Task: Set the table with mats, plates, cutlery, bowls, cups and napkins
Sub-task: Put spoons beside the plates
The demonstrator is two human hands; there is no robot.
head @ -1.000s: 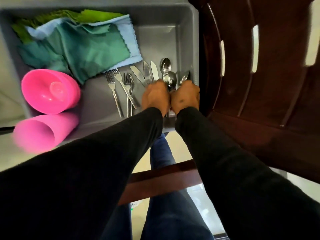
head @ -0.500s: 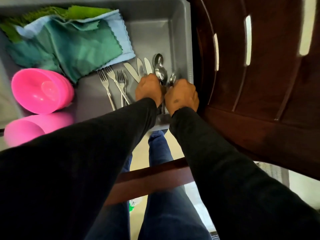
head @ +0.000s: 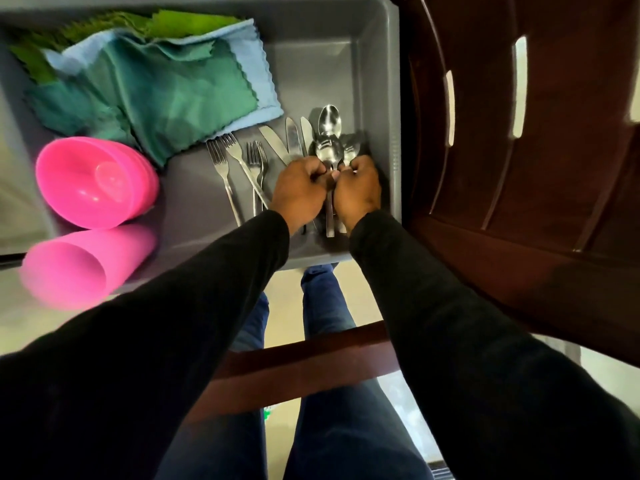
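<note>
Your left hand (head: 300, 192) and right hand (head: 358, 192) sit side by side in the grey plastic tub (head: 393, 98), fingers curled, pinching the necks of the stainless steel spoons (head: 330, 140). Bowls point away from you, handles run back between your wrists; both hands equally near. Steel table knives (head: 292, 138) lie touching left of the spoons, steel forks (head: 239, 161) beyond. The tub wall crowds your right hand. Pink plastic bowls (head: 93, 181), pink plastic cup (head: 79, 265), green and blue cloth napkins (head: 166, 84) lie well left.

Glossy metal spoons (head: 329, 147), matt grey plastic tub (head: 346, 64), shiny pink plastic bowls (head: 93, 181), soft cloth napkins (head: 166, 88).
</note>
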